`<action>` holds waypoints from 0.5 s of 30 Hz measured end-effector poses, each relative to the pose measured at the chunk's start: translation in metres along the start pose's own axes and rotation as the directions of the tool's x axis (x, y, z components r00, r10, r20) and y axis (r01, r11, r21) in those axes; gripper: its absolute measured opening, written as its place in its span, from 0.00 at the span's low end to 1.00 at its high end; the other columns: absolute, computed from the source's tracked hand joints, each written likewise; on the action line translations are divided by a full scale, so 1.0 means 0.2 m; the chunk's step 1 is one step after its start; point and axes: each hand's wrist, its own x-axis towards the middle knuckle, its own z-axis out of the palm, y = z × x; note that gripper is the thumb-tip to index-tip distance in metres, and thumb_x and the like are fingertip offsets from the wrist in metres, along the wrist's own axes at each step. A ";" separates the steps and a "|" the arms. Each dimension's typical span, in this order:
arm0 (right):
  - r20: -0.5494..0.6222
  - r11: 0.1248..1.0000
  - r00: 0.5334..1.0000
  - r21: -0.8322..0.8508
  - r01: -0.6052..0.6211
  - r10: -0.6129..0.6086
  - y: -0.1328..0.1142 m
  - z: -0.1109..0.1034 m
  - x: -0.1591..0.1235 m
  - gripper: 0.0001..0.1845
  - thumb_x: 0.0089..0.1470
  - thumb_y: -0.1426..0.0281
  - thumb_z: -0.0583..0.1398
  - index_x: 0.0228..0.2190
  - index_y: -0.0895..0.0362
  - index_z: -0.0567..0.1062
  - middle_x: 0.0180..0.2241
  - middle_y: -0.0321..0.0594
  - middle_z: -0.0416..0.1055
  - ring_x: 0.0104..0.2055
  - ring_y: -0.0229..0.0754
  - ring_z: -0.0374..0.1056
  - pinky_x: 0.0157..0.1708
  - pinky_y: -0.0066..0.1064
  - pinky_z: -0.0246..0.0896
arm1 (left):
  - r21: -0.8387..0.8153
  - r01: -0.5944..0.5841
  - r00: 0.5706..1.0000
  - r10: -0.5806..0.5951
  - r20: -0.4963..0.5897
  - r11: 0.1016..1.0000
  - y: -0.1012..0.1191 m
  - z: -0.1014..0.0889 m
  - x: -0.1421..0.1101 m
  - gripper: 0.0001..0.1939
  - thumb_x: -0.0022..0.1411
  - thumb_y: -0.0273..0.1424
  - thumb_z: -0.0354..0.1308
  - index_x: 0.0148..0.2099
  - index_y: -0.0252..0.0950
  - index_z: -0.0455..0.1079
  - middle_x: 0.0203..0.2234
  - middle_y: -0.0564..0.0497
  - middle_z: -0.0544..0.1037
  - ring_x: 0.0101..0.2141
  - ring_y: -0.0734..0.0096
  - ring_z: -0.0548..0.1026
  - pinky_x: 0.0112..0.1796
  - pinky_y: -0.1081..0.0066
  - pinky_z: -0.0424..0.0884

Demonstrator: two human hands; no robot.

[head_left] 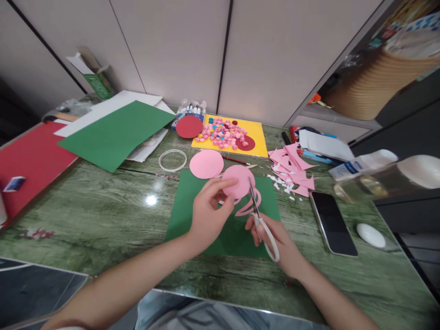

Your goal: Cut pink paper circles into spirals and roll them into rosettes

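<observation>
My left hand (213, 206) pinches a pink paper circle (240, 179) by its left side, thumb below and fingers on top. White-handled scissors (261, 220) are in my right hand (275, 240), with fingers through the handle loops. Their blades reach up to the right part of the circle. Curled pink paper strips (249, 205) show below it, over a green paper sheet (223, 238) on the table. Another pink paper circle (206, 163) lies just beyond my left hand, with a further pink edge peeking out beneath it.
Behind lies a yellow sheet (259, 137) with many small pink balls (223, 133). Pink scraps (292, 169), a phone (333, 222), a computer mouse-like white object (371, 235) and a bottle (388, 178) are at right. A tape roll (172, 160), green sheet (117, 130) and red sheet (30, 160) lie left.
</observation>
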 end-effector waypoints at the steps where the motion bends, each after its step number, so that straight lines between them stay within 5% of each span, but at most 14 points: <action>1: 0.001 1.000 1.000 -0.004 0.000 0.000 0.00 0.00 0.00 0.23 0.59 0.51 0.47 0.30 0.57 0.67 0.19 0.32 0.58 0.22 0.36 0.56 0.24 0.28 0.54 | 0.000 0.000 1.000 0.000 -0.004 1.000 0.00 0.00 0.00 0.12 0.56 0.24 0.56 0.43 0.38 0.74 0.40 0.46 0.73 0.44 0.67 0.71 0.40 0.72 0.71; 15: 0.009 0.999 1.000 -0.034 -0.024 0.024 -0.01 0.00 0.01 0.22 0.60 0.52 0.47 0.30 0.57 0.67 0.18 0.31 0.57 0.22 0.36 0.57 0.24 0.27 0.54 | -0.028 0.004 1.000 -0.004 -0.028 1.000 0.00 0.00 0.01 0.12 0.56 0.25 0.57 0.42 0.39 0.74 0.40 0.48 0.73 0.43 0.69 0.71 0.41 0.72 0.71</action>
